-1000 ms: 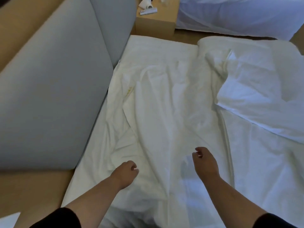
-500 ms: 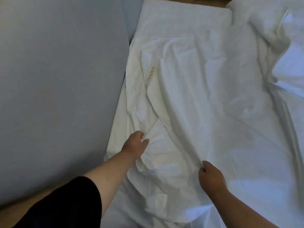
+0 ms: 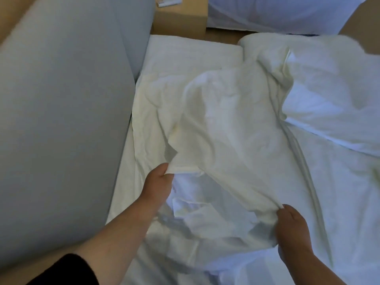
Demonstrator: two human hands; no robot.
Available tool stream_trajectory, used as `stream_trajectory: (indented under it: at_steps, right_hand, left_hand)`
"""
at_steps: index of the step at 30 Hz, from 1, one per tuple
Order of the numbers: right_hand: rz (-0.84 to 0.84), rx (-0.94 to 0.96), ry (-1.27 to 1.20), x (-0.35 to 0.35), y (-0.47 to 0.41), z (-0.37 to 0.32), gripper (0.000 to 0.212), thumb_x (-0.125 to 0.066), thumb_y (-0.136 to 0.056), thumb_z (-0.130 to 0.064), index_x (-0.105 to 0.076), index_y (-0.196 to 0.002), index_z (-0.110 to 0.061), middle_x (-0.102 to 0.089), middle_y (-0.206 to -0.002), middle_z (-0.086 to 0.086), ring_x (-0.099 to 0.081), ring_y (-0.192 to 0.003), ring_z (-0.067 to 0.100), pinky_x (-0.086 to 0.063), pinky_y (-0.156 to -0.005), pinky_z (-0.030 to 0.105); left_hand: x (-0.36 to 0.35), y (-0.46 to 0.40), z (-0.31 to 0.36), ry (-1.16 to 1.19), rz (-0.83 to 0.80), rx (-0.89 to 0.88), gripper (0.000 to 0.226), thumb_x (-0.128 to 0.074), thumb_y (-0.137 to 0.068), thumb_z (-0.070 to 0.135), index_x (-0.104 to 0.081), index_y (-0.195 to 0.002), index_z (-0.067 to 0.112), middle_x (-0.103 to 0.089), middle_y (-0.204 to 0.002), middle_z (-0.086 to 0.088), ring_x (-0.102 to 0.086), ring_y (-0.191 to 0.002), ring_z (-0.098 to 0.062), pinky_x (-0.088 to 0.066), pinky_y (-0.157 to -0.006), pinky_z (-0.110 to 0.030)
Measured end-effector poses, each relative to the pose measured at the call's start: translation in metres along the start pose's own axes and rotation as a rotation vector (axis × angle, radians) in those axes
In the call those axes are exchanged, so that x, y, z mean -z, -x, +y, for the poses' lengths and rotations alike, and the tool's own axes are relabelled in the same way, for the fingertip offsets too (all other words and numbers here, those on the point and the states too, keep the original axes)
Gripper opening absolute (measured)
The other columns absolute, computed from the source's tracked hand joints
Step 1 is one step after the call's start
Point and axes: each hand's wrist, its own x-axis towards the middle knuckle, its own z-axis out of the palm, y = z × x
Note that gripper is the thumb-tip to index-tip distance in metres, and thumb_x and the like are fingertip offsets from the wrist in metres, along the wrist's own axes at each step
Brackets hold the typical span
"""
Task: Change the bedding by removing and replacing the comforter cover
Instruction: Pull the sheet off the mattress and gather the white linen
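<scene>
- Head view: my left hand (image 3: pixel 158 182) pinches a folded edge of the white comforter cover (image 3: pixel 222 128); the thumb is on top of the cloth and the other fingers are curled under it, so I see them only in part.
- My right hand (image 3: pixel 292 229) grips the same cover lower and more to the right. Its fingers are closed around a bunch of the cloth, and the fabric is gathered into wrinkles where they hold it.
- Between the two hands the cover is raised a little from the bed (image 3: pixel 123 182) and makes a loose band. From there it runs away from me, toward the far end of the bed, in many creases.
- Under the raised edge there is more white cloth, in a bluish shade. I cannot tell if it is the comforter or a sheet.
- On the right side of the bed lies a white pillow (image 3: pixel 329 103), partly touching the crumpled cover.
- Along the left side of the bed stands a grey padded panel (image 3: pixel 61 120), just beside the mattress.
- At the far end, beyond the bed, is a wooden nightstand (image 3: pixel 181 19) with a small white object (image 3: pixel 168 2) on its top; what it is I cannot tell.
- Both my forearms are bare, with a black sleeve (image 3: pixel 67 270) on the left arm.
</scene>
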Motion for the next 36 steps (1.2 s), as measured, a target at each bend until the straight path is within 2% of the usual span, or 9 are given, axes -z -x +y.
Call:
stream_trajectory:
  at_steps: [4,7,11,16,22,25,32,34,36]
  right_hand:
    - [-0.069,0.064,-0.152,0.075,0.030,-0.049,0.018,-0.053,-0.090,-0.013,-0.067,-0.080,-0.020,-0.064,-0.078,-0.003,-0.056,-0.069,0.015,-0.044,-0.064,0.030]
    - [-0.400,0.185,0.204,0.132,0.057,-0.075,0.027,-0.058,-0.088,-0.002,-0.078,-0.080,-0.019,-0.075,-0.081,0.001,-0.068,-0.086,0.027,-0.051,-0.081,0.045]
    - [-0.696,0.155,0.486,0.174,0.101,-0.093,0.019,-0.066,-0.082,-0.026,-0.078,-0.097,-0.026,-0.074,-0.104,-0.005,-0.068,-0.091,0.009,-0.053,-0.092,0.032]
    - [-0.701,0.027,-0.327,0.185,0.122,-0.120,0.052,-0.052,-0.098,-0.057,-0.071,-0.121,-0.014,-0.070,-0.119,0.018,-0.067,-0.113,0.032,-0.048,-0.106,0.046]
    - [-0.264,-0.055,-0.320,0.198,0.108,-0.125,0.011,-0.066,-0.090,-0.010,-0.069,-0.095,-0.001,-0.070,-0.091,0.020,-0.067,-0.075,0.029,-0.056,-0.066,0.034]
    - [-0.139,-0.010,-0.536,0.218,0.102,-0.128,0.012,-0.061,-0.096,-0.017,-0.068,-0.098,-0.007,-0.071,-0.090,0.014,-0.066,-0.071,0.023,-0.050,-0.056,0.028]
    - [-0.109,0.188,-0.795,0.274,0.114,-0.164,0.024,-0.049,-0.105,-0.027,-0.066,-0.114,-0.013,-0.075,-0.099,0.003,-0.073,-0.090,0.016,-0.058,-0.080,0.032]
    - [-0.145,0.185,-0.908,0.287,0.117,-0.167,0.034,-0.044,-0.107,-0.028,-0.057,-0.132,-0.010,-0.070,-0.111,0.005,-0.071,-0.089,0.014,-0.058,-0.075,0.028]
    - [-0.164,0.141,-1.053,0.298,0.115,-0.162,0.045,-0.042,-0.107,-0.033,-0.048,-0.142,-0.005,-0.062,-0.132,0.014,-0.065,-0.109,0.027,-0.052,-0.096,0.041]
  left_hand:
    - [0.014,0.066,0.064,0.139,-0.015,0.001,0.014,-0.056,-0.084,0.021,-0.069,-0.088,0.022,-0.071,-0.080,0.007,-0.066,-0.074,-0.016,-0.052,-0.070,-0.029]
    - [-0.001,0.121,0.111,0.261,-0.148,0.087,0.019,-0.058,-0.094,0.038,-0.074,-0.103,0.033,-0.077,-0.097,0.003,-0.075,-0.085,-0.021,-0.058,-0.076,-0.036]
    - [-0.047,0.192,0.156,0.104,-0.307,0.100,0.069,-0.045,-0.084,0.076,-0.056,-0.135,0.030,-0.063,-0.129,0.004,-0.063,-0.112,-0.021,-0.050,-0.097,-0.040]
    - [-0.111,0.266,0.198,-0.331,-0.644,-0.313,0.048,-0.037,-0.087,0.079,-0.065,-0.112,0.048,-0.068,-0.110,0.021,-0.062,-0.103,0.004,-0.047,-0.088,-0.021]
    - [-0.145,0.269,0.194,-0.846,-0.803,-0.744,0.047,-0.054,-0.094,0.037,-0.045,-0.140,0.037,-0.054,-0.136,0.014,-0.053,-0.119,-0.009,-0.039,-0.096,-0.021]
    - [-0.144,0.259,0.162,-0.677,-0.591,-0.744,0.058,-0.061,-0.085,0.029,-0.038,-0.137,0.041,-0.044,-0.125,0.021,-0.051,-0.108,-0.005,-0.036,-0.083,-0.007]
    - [-0.138,0.217,0.125,-0.766,-0.416,-0.691,0.044,-0.065,-0.082,0.033,-0.059,-0.125,0.025,-0.060,-0.118,0.001,-0.056,-0.115,-0.024,-0.045,-0.093,-0.032]
    - [-0.140,0.209,0.124,-0.805,-0.445,-0.700,0.064,-0.069,-0.071,0.049,-0.055,-0.129,0.027,-0.060,-0.114,0.008,-0.059,-0.111,-0.020,-0.046,-0.091,-0.032]
    - [-0.148,0.201,0.120,-0.922,-0.476,-0.680,0.094,-0.073,-0.067,0.058,-0.037,-0.147,0.026,-0.055,-0.126,0.007,-0.056,-0.116,-0.019,-0.044,-0.098,-0.034]
